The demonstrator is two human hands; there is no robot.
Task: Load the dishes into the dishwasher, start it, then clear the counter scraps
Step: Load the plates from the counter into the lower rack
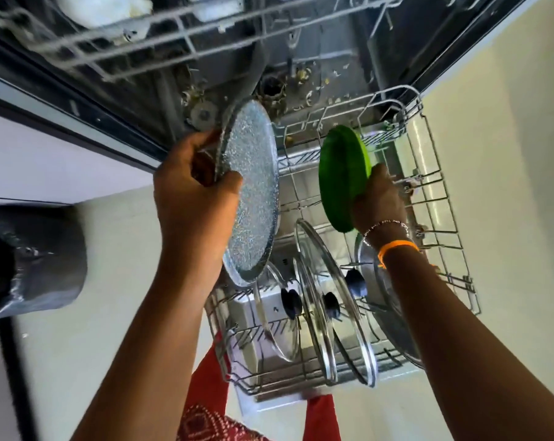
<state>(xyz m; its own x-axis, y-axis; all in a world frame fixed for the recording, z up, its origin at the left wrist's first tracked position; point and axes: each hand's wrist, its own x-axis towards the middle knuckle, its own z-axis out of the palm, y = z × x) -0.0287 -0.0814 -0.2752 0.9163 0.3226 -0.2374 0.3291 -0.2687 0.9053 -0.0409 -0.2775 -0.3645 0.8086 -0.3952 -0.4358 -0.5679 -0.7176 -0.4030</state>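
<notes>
The left hand [193, 198] grasps a speckled glass plate [253, 192] at the rack's [441, 198] left edge; the right hand [377, 198] grasps a green plate [341, 173] over its middle. No writing is legible.

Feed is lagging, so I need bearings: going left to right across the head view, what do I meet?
Grey cylindrical bin → left hand → speckled round glass plate → green round plate → right hand → wire rack's right wall.
</notes>
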